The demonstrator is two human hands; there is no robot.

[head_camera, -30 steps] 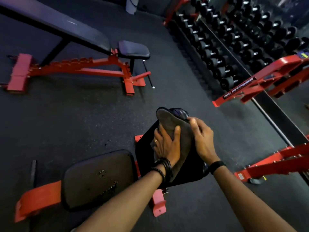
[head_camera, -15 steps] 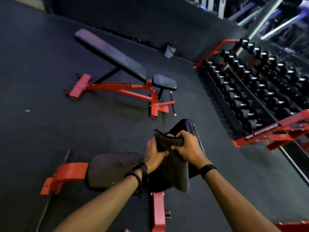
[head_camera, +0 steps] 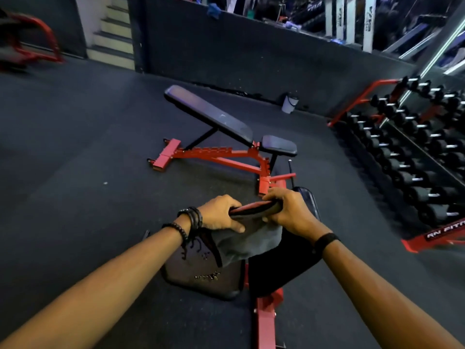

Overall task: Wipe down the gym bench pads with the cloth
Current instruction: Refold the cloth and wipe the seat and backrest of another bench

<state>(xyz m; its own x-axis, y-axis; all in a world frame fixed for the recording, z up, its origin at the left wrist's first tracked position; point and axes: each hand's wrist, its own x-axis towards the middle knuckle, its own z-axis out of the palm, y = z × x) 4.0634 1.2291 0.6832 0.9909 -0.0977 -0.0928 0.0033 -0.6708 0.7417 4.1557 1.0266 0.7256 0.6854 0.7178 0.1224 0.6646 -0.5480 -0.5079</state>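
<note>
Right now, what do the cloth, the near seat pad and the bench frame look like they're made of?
The cloth: soft grey fabric, matte, possibly microfibre; it folds and drapes limply from both hands. The near seat pad: dark vinyl or faux leather over padding, slight sheen, with cracked, flaking patches. The bench frame: square metal tubing, probably steel, in glossy red paint.
</note>
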